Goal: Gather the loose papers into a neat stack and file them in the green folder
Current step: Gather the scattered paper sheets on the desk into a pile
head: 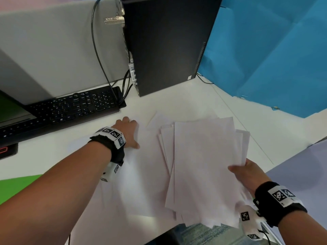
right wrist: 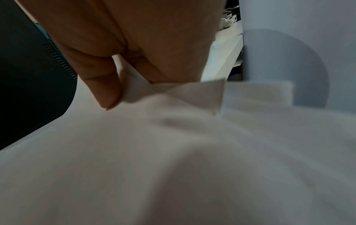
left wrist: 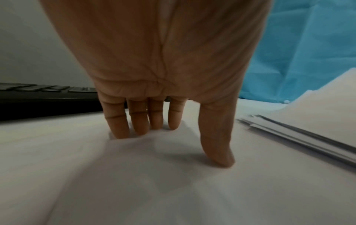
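Note:
My right hand [head: 244, 171] pinches an uneven bundle of white papers [head: 203, 165] at its right edge, thumb on top, and holds it tilted above the desk; in the right wrist view the thumb [right wrist: 108, 91] presses on the sheets [right wrist: 173, 152]. My left hand [head: 128, 131] lies flat on a loose white sheet [head: 141, 174] left of the bundle, its straight fingers [left wrist: 134, 121] touching the paper [left wrist: 173, 190]. More loose sheets [head: 154, 119] lie beyond. A green folder [head: 16, 188] shows at the left edge, partly under my left arm.
A black keyboard [head: 70, 106] sits at the back left with a monitor corner [head: 10, 110] over it. A black computer tower [head: 166, 43] stands at the back centre with cables [head: 99, 50]. Blue cloth [head: 274, 50] covers the back right. The desk edge [head: 292, 156] runs to the right.

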Available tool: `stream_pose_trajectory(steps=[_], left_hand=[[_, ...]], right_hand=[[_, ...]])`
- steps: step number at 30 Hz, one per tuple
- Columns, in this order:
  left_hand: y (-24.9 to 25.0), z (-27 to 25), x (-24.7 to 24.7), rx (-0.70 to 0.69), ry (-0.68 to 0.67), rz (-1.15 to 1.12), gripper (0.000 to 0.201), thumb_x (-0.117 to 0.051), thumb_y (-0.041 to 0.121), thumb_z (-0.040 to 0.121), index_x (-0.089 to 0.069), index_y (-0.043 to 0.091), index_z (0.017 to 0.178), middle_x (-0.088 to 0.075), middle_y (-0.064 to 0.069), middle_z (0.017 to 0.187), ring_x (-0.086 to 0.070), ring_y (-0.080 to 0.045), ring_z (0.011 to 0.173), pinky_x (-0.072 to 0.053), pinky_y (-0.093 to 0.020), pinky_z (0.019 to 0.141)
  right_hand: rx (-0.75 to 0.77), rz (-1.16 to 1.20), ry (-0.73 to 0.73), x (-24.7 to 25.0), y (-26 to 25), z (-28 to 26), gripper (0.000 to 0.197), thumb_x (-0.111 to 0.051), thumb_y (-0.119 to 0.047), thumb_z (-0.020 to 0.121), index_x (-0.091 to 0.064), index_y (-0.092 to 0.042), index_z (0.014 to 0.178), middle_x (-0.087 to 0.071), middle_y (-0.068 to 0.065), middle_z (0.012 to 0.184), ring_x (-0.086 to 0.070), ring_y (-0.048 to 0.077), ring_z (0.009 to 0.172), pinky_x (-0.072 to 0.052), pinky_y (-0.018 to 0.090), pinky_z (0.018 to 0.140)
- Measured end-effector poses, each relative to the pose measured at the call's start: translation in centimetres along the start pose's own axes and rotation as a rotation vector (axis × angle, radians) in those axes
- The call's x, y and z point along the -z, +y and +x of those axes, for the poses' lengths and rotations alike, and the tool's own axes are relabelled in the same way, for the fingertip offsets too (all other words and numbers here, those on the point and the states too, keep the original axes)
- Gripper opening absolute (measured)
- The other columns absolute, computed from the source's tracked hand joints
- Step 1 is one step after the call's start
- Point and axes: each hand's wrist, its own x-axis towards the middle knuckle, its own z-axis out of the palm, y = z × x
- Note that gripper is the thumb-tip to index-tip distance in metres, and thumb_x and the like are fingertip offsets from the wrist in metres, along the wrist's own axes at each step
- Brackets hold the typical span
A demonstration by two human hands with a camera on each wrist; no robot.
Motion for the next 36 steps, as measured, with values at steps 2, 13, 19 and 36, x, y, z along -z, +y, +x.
stream_pose_trajectory(steps=[2, 13, 19, 36], left_hand=[[0.2, -0.3, -0.3, -0.003, -0.005, 0.006, 0.089, -0.080, 0.058, 0.058, -0.040, 0.020, 0.127, -0.039, -0.007, 0.129, -0.047, -0.032, 0.119, -0.048, -0.046, 0.094], [0.4, -2.1, -1.5, -0.019, -0.075, -0.142, 0.067, -0.071, 0.037, 0.082, -0.047, 0.021, 0.143, -0.054, -0.004, 0.142, -0.052, -0.025, 0.129, -0.043, -0.034, 0.105], [-1.7, -3.8, -2.4, -0.020, -0.079, -0.393, 0.047, -0.058, 0.018, 0.092, -0.054, 0.020, 0.139, -0.057, -0.004, 0.139, -0.053, -0.022, 0.125, -0.039, -0.027, 0.103], [-3.8, -11.2, -6.0, 0.130, 0.101, -1.612, 0.020, -0.057, 0.001, 0.092, -0.062, -0.003, 0.112, -0.068, -0.033, 0.107, -0.065, -0.035, 0.085, -0.052, -0.044, 0.079]], right_hand=[[0.005, 0.011, -0.005, -0.1, 0.0, -0.1, 0.023, -0.071, -0.019, 0.077, -0.072, -0.015, 0.100, -0.078, 0.015, 0.090, -0.074, 0.037, 0.088, -0.057, 0.057, 0.090], [0.025, 0.026, 0.013, -0.1, -0.3, -0.4, 0.019, -0.068, -0.009, 0.084, -0.071, -0.013, 0.102, -0.077, 0.016, 0.092, -0.073, 0.035, 0.088, -0.058, 0.050, 0.088], [0.042, 0.083, 0.041, 0.2, 0.2, -0.2, 0.018, -0.070, -0.010, 0.084, -0.071, -0.012, 0.102, -0.076, 0.016, 0.092, -0.072, 0.035, 0.087, -0.058, 0.048, 0.086], [-0.016, 0.358, 0.011, 2.4, 3.8, -2.6, 0.025, -0.066, -0.003, 0.090, -0.065, -0.002, 0.115, -0.076, 0.019, 0.094, -0.069, 0.037, 0.092, -0.053, 0.049, 0.090]])
